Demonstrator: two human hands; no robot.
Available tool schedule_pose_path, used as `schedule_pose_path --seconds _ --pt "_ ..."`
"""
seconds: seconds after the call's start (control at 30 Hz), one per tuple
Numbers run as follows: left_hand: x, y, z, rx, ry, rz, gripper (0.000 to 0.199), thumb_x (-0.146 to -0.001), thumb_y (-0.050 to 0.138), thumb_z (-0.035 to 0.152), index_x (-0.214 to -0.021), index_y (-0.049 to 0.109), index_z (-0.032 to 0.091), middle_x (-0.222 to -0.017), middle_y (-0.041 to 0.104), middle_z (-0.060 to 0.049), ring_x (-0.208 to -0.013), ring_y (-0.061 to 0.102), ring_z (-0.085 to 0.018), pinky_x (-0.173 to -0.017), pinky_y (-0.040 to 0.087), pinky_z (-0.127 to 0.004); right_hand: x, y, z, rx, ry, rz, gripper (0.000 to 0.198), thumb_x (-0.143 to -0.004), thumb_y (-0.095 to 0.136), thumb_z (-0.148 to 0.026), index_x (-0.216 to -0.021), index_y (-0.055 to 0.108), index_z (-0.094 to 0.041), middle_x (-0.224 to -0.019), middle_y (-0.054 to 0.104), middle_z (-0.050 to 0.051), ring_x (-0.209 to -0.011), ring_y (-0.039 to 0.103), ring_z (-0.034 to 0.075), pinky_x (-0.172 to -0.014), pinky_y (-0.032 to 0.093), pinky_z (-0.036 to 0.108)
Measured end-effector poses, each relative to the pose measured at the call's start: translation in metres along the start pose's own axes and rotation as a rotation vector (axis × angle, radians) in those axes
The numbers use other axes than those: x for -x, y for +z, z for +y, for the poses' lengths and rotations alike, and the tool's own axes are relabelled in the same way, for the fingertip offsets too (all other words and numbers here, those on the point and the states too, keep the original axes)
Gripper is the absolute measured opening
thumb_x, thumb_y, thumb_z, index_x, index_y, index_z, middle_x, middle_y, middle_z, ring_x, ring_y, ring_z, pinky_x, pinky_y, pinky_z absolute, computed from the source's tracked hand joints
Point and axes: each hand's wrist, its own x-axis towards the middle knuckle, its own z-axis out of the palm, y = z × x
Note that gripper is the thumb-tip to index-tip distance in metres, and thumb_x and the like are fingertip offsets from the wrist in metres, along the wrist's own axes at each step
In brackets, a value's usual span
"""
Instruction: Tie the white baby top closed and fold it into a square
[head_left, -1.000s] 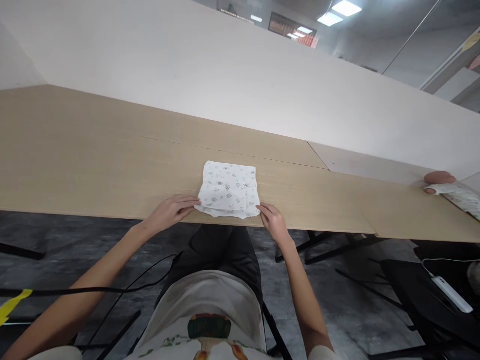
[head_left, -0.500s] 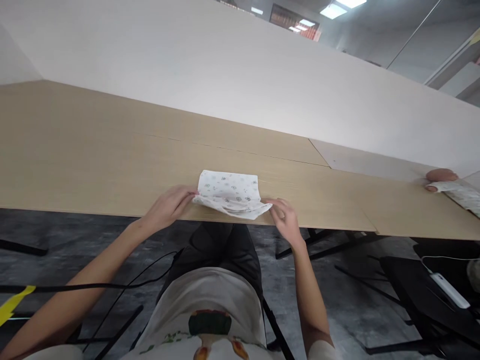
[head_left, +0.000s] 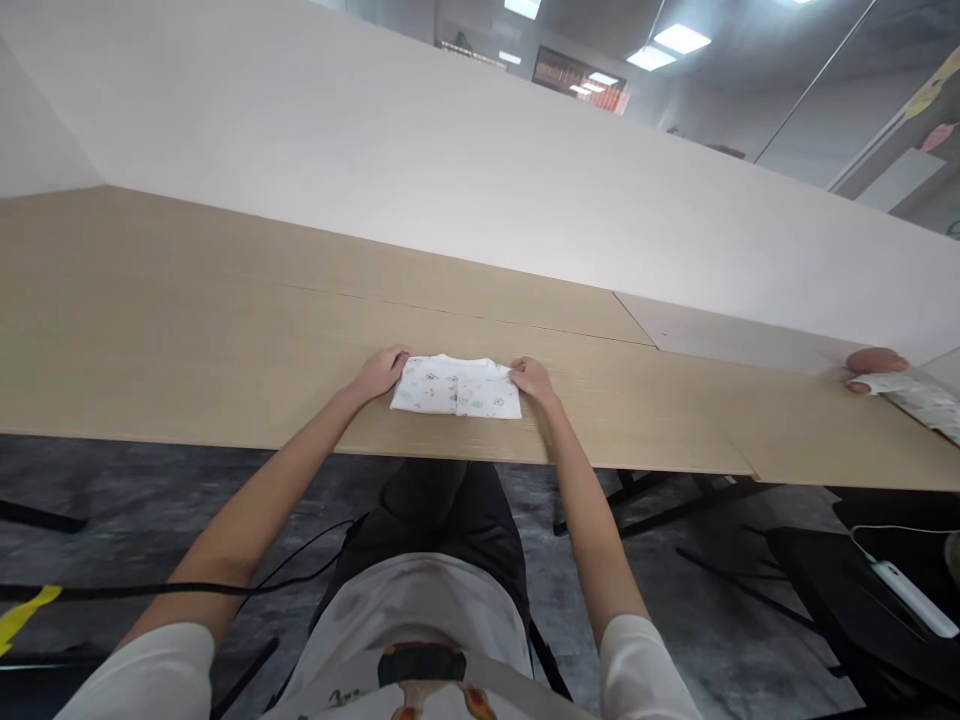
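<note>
A small white shirt point(head_left: 456, 388) with a scattered print lies folded into a flat, wide rectangle on the wooden table point(head_left: 225, 350). Its neckline curves along the far edge, and a seam or front opening runs down the middle. At the upper left corner, my left hand point(head_left: 382, 372) has its fingers closed on the fabric. My right hand point(head_left: 531, 378) pinches the upper right corner. The thumbs and the cloth under the fingers are partly hidden.
A white partition point(head_left: 450, 190) rises behind the table. At the far right lie another patterned cloth point(head_left: 919, 395) and a brown rounded object point(head_left: 876, 360). Below the right side stands a black chair point(head_left: 817, 575) holding a white power strip point(head_left: 915, 598). A black cable point(head_left: 150, 590) crosses at lower left.
The shirt's near part has been folded over away from me, so its neckline now lies at the far edge. Both hands moved forward from the near corners to the far corners.
</note>
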Motion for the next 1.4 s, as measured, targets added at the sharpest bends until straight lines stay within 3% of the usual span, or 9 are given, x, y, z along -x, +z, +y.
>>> schedule_pose_path --seconds 0.2,0.37,0.57,0.73,0.87,1.17,1.4 --pt "0.006 0.002 -0.002 -0.102 -0.050 -0.004 0.033 -0.083 0.039 0.034 -0.098 0.063 0.016 -0.088 0.067 -0.009 -0.082 0.058 -0.023 -0.076 0.043 -0.032 0.003 0.013 0.016 0.088 -0.018 0.105 0.026 -0.081 0.053 -0.022 -0.098 0.068 -0.013 -0.095 0.070 0.010 -0.085 0.062 0.019 -0.077 0.043 0.027" --pt "0.005 0.000 -0.003 -0.062 -0.144 0.119 0.032 -0.072 0.050 0.027 -0.097 0.065 0.015 -0.075 0.062 -0.005 -0.071 0.054 -0.020 -0.067 0.041 -0.028 0.000 0.009 0.022 0.093 0.007 0.234 0.029 -0.086 0.044 -0.023 -0.093 0.070 -0.012 -0.091 0.070 0.012 -0.084 0.063 0.020 -0.076 0.044 0.028" --pt "0.003 -0.001 -0.011 0.076 -0.266 0.236 0.035 -0.067 0.046 0.016 -0.093 0.069 0.014 -0.064 0.056 -0.002 -0.061 0.049 -0.016 -0.061 0.037 -0.027 -0.003 0.010 0.028 0.062 -0.002 0.312 0.032 -0.085 0.038 -0.019 -0.094 0.068 -0.011 -0.092 0.069 0.014 -0.083 0.062 0.023 -0.077 0.044 0.031" --pt "0.001 0.000 -0.015 0.113 -0.285 0.248 0.031 -0.071 0.046 0.018 -0.090 0.070 0.014 -0.064 0.056 -0.002 -0.063 0.050 -0.016 -0.063 0.037 -0.026 -0.008 0.014 0.033 -0.087 -0.031 0.411 0.041 -0.074 0.033 -0.005 -0.103 0.062 -0.009 -0.082 0.065 0.009 -0.079 0.059 0.019 -0.080 0.043 0.030" --pt "-0.001 0.001 -0.018 0.114 -0.287 0.242 0.029 -0.074 0.048 0.024 -0.090 0.070 0.014 -0.069 0.061 -0.004 -0.067 0.052 -0.017 -0.065 0.039 -0.027 -0.013 0.016 0.039 -0.163 -0.063 0.476 0.041 -0.067 0.033 -0.002 -0.096 0.060 -0.011 -0.090 0.062 0.010 -0.081 0.056 0.018 -0.082 0.043 0.030" --pt "-0.002 0.003 -0.025 0.057 -0.273 0.156 0.027 -0.076 0.051 0.028 -0.091 0.071 0.017 -0.081 0.068 -0.006 -0.072 0.057 -0.020 -0.065 0.039 -0.028 -0.012 0.018 0.036 -0.142 -0.192 0.418 0.036 -0.064 0.032 0.000 -0.081 0.060 -0.014 -0.092 0.062 0.012 -0.093 0.055 0.020 -0.089 0.042 0.032" --pt "-0.003 0.004 -0.027 0.062 -0.265 0.141 0.028 -0.077 0.052 0.032 -0.091 0.071 0.017 -0.084 0.069 -0.007 -0.075 0.058 -0.020 -0.067 0.039 -0.029 -0.008 0.014 0.030 -0.180 -0.166 0.311 0.037 -0.070 0.036 -0.006 -0.088 0.068 -0.012 -0.097 0.069 0.012 -0.094 0.061 0.022 -0.089 0.044 0.033"
